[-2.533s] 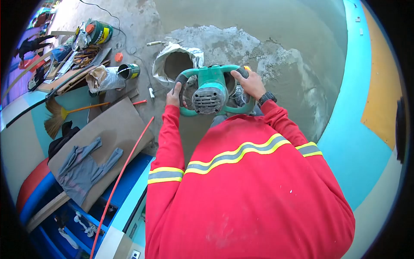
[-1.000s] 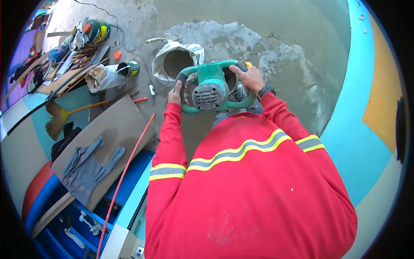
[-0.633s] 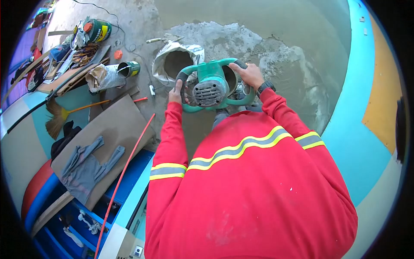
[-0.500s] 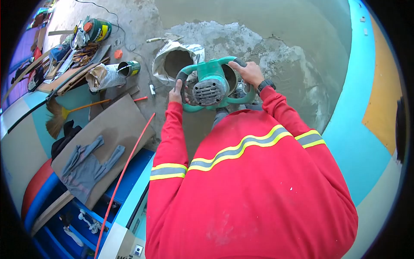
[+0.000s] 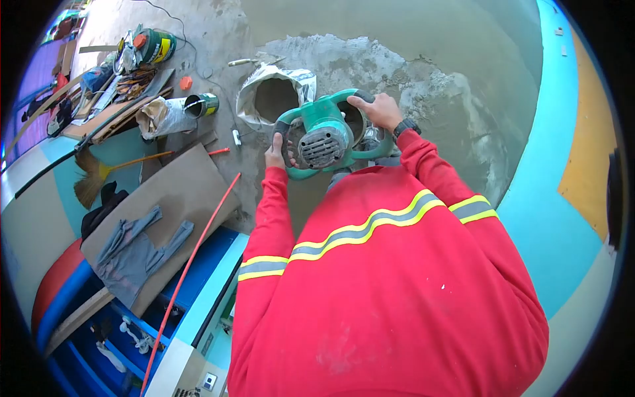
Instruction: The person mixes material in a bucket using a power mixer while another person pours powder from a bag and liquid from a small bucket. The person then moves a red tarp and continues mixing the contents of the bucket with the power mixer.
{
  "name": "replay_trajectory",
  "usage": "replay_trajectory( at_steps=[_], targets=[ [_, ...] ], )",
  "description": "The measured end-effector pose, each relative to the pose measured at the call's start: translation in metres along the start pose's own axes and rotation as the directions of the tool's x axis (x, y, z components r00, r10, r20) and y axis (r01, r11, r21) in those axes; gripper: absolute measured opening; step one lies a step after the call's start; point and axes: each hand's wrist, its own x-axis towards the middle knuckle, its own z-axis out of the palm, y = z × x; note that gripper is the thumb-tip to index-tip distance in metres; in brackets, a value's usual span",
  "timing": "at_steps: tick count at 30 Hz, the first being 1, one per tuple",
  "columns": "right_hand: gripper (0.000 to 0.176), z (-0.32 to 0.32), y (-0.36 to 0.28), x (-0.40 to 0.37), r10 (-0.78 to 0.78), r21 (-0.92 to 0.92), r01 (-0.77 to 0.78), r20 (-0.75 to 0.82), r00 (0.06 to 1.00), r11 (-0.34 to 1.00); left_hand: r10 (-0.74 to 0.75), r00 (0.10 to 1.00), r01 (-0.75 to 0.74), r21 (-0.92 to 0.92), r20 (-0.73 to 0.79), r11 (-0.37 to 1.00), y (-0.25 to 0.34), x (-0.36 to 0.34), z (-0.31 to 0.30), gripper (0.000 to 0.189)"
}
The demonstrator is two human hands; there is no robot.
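Note:
Both my hands grip a green handheld power mixer [image 5: 325, 140] with a grey vented motor cap, held in front of my body. My left hand [image 5: 276, 153] is wrapped round the dark grip on the mixer's left side. At the far right grip, my right hand [image 5: 382, 111] is closed, with a dark watch on the wrist. Under the machine a bucket rim [image 5: 358, 121] shows in part; its contents and the mixer's shaft are hidden. Just beyond the mixer stands an open white sack [image 5: 247, 102] with grey powder inside.
Wet grey mortar [image 5: 397, 26] covers the floor ahead. A trowel [image 5: 243, 62] lies behind the sack. To the left are a small green can [image 5: 202, 104], a large green bucket [image 5: 157, 46], a broom [image 5: 89, 177], a board [image 5: 192, 178] bearing a grey shirt, and a long red pole [image 5: 192, 264].
The mixer has turned slightly, its left grip shifting right and a little toward me with my left hand. My right hand has barely moved. The view has shifted slightly.

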Motion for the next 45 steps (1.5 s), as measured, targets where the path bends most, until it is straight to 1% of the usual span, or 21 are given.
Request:
replay_trajectory(
  at_steps=[3,4,7,10,13,14,17,18,21,22,25,26,28,29,30,34,36,39,43,44,45],
  targets=[
    [0.097,-0.004,-0.001,-0.002,0.037,0.049,-0.038,0.021,0.999,0.998,-0.008,1.0,0.007,-0.097,-0.013,0.995,-0.016,-0.011,0.004,0.063],
    [0.092,-0.002,0.005,0.006,-0.047,-0.07,0.044,-0.041,0.998,0.997,-0.007,1.0,0.005,-0.133,-0.011,0.991,-0.024,-0.016,0.007,0.063],
    [0.084,-0.018,0.003,0.0,-0.155,-0.073,0.161,0.077,0.985,0.984,0.029,0.999,-0.038,-0.234,-0.044,0.972,-0.037,-0.045,0.027,0.057],
    [0.074,-0.02,0.018,0.003,-0.16,-0.06,0.166,0.093,0.983,0.984,-0.013,0.996,-0.018,-0.328,-0.093,0.944,-0.06,-0.063,0.042,0.047],
    [0.059,-0.024,0.032,0.003,-0.3,-0.051,0.305,0.087,0.95,0.951,0.057,0.993,-0.092,-0.377,-0.103,0.922,-0.087,-0.083,0.059,0.037],
    [0.042,-0.025,0.034,0.004,-0.241,0.001,0.244,0.173,0.955,0.97,-0.023,0.991,-0.033,-0.399,-0.134,0.916,-0.081,-0.09,0.065,0.03],
    [0.032,-0.019,0.049,0.008,-0.287,0.041,0.284,0.148,0.947,0.958,0.072,0.995,-0.094,-0.364,-0.072,0.926,-0.087,-0.096,0.066,0.028],
    [0.027,-0.029,0.034,-0.001,-0.202,-0.022,0.21,0.191,0.96,0.977,0.061,0.996,-0.079,-0.37,-0.06,0.926,-0.095,-0.096,0.066,0.028],
    [0.042,-0.031,0.018,-0.005,-0.197,-0.067,0.215,0.208,0.958,0.974,0.049,0.999,-0.054,-0.418,-0.022,0.907,-0.109,-0.108,0.069,0.028],
    [0.04,-0.035,0.008,-0.012,-0.204,-0.054,0.221,0.224,0.953,0.974,0.032,0.999,-0.04,-0.427,-0.027,0.903,-0.109,-0.111,0.071,0.023],
    [0.037,-0.028,0.021,-0.003,-0.256,-0.153,0.285,0.183,0.949,0.946,0.062,0.997,-0.077,-0.452,-0.048,0.889,-0.124,-0.114,0.075,0.023],
    [0.036,-0.034,-0.009,-0.023,-0.305,-0.102,0.325,0.173,0.937,0.94,0.056,0.996,-0.079,-0.446,-0.063,0.891,-0.127,-0.117,0.079,0.023],
    [0.034,-0.03,0.017,-0.013,-0.335,-0.147,0.361,0.177,0.926,0.921,0.053,0.994,-0.087,-0.43,-0.091,0.899,-0.129,-0.119,0.084,0.023],
    [0.033,-0.029,0.017,-0.009,-0.352,-0.168,0.381,0.178,0.919,0.909,0.061,0.993,-0.102,-0.444,-0.104,0.89,-0.13,-0.119,0.086,0.022],
    [0.033,-0.031,0.019,-0.008,-0.306,-0.156,0.342,0.214,0.928,0.927,0.068,0.991,-0.115,-0.458,-0.117,0.881,-0.133,-0.121,0.091,0.022],
    [0.035,-0.033,0.013,-0.01,-0.309,-0.211,0.357,0.228,0.923,0.91,0.046,0.989,-0.107,-0.465,-0.141,0.879,-0.138,-0.129,0.101,0.02],
    [0.038,-0.035,-0.006,-0.013,-0.305,-0.26,0.363,0.238,0.922,0.895,0.052,0.986,-0.123,-0.49,-0.157,0.863,-0.143,-0.133,0.107,0.018],
    [0.038,-0.029,-0.004,0.008,-0.413,-0.271,0.496,0.309,0.856,0.825,0.026,0.979,-0.13,-0.521,-0.203,0.844,-0.156,-0.139,0.118,0.018],
    [0.037,-0.025,-0.029,0.022,-0.407,-0.36,0.541,0.385,0.828,0.76,-0.057,0.976,-0.094,-0.641,-0.212,0.762,-0.155,-0.146,0.13,0.017],
    [0.035,-0.023,-0.029,0.025,-0.426,-0.337,0.56,0.396,0.813,0.756,-0.067,0.975,-0.093,-0.662,-0.213,0.743,-0.156,-0.15,0.135,0.016],
    [0.037,-0.024,-0.034,0.03,-0.404,-0.358,0.557,0.419,0.813,0.749,-0.079,0.973,-0.093,-0.684,-0.215,0.724,-0.155,-0.149,0.14,0.016]
  ],
)
